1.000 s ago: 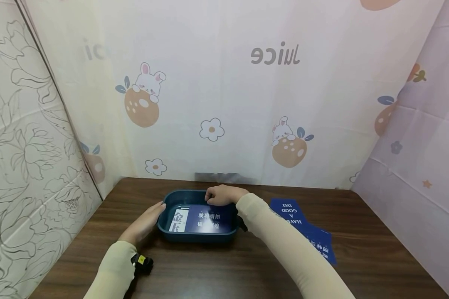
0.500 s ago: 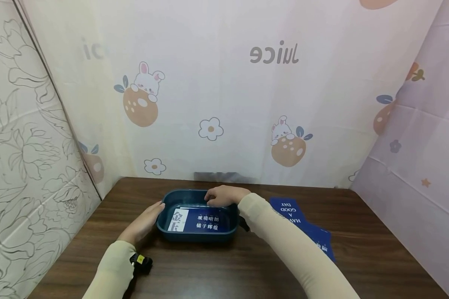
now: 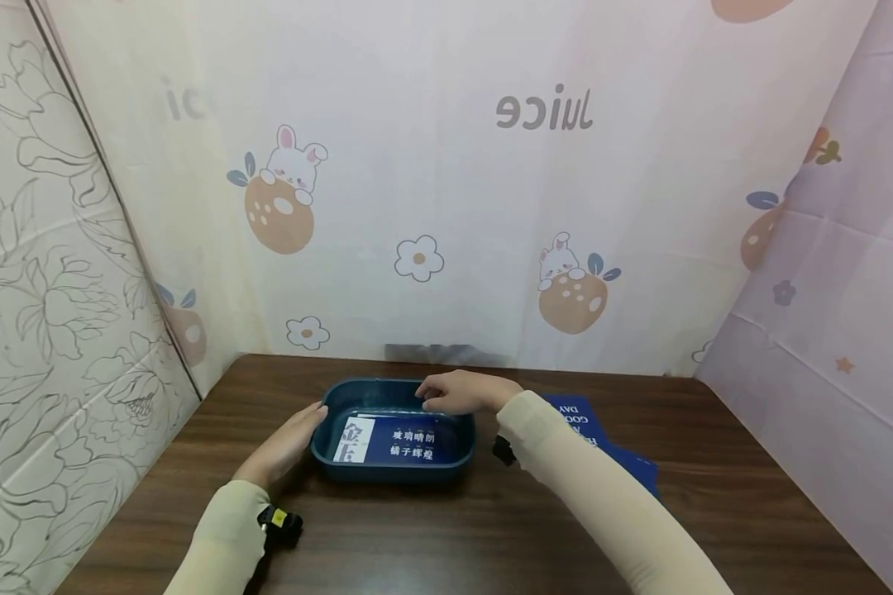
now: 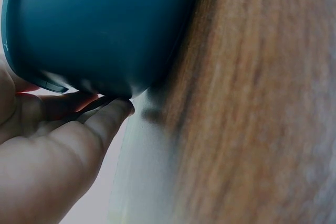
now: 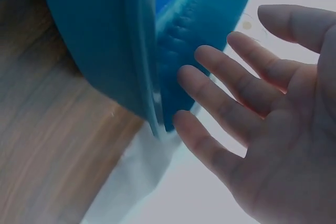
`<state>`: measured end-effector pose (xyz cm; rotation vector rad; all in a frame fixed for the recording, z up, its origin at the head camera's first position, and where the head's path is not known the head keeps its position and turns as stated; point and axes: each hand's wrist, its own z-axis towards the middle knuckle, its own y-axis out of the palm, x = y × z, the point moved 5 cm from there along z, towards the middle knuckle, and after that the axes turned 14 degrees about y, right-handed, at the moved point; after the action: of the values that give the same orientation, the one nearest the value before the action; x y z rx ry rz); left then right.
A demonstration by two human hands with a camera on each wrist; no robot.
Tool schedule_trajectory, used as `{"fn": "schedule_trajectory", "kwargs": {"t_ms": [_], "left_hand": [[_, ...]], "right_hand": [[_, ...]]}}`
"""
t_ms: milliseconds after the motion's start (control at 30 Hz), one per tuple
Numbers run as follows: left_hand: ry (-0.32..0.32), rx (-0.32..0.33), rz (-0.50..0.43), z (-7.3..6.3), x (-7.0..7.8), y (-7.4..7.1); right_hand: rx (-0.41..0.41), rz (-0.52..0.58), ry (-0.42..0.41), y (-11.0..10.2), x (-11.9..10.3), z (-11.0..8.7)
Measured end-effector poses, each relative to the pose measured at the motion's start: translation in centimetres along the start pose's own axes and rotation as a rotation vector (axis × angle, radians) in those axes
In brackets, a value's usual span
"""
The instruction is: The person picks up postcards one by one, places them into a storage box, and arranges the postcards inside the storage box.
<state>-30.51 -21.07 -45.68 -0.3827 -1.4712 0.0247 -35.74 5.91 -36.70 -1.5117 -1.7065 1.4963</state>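
A dark teal plastic tub stands on the table, its side wall filling the top of the left wrist view. Flat inside lie blue postcards with white Chinese characters and a white strip at the left. My left hand holds the tub's left end, fingertips against the outer wall below the rim and thumb by the rim. Above the tub's far right corner hovers my right hand. Its fingers are spread and loosely bent, with nothing in them.
More blue postcards, one with upside-down English lettering, lie overlapping to the right of the tub, partly behind my right sleeve. The brown wooden table ends at a printed curtain at the back. Another curtain hangs on each side.
My right hand has shifted a little to the right and its fingers have loosened above the tub. The right forearm now covers more of the cards on the table. The left hand stays put.
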Motion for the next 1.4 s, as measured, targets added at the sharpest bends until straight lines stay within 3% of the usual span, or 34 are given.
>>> {"fn": "schedule_trajectory", "kwargs": {"t_ms": [200,533,733,1100,1400], "left_hand": [[0.005,0.001,0.002,0.0,-0.1,0.0],[-0.004,-0.001,0.004,-0.3,0.0,-0.1],[-0.005,0.005,-0.002,-0.3,0.1,-0.2],[-0.004,0.005,-0.001,-0.2,0.1,-0.1],[-0.002,-0.001,0.0,0.0,0.0,0.1]], "right_hand": [[0.025,0.016,-0.04,-1.0,0.8,-1.9],[0.044,0.065,0.002,-1.3,4.3,-4.3],[0.059,0.082,-0.015,-1.8,5.9,-5.3],[0.088,0.089,0.018,-2.4,8.6,-7.1],[0.104,0.113,0.075,-2.8,12.6,-9.2]]}}
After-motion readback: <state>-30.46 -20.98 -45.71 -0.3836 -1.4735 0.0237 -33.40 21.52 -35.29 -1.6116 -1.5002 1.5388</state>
